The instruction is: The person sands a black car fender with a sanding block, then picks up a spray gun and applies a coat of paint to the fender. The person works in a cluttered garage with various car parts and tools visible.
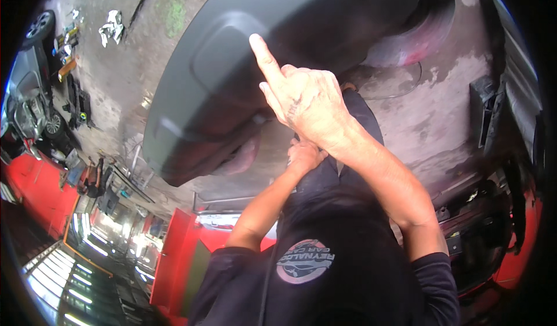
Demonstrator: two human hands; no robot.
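A large dark grey car bumper cover [226,59] spans the upper middle, with a raised rounded contour on its surface. My right hand [313,99] is over its near side. The index finger is stretched out with its tip on or just above the contour, and the thumb stands apart; nothing is held. Below it, close to my body, is my left hand [304,155]. My right wrist partly covers it, its fingers are mostly hidden, and I cannot tell whether it touches anything.
Stained concrete floor [441,102] surrounds the bumper. A damaged grey car [29,94] and loose parts stand at far left, with a red car panel [40,189] below. Another red vehicle [516,262] is at lower right. A white crumpled item [111,29] lies upper left.
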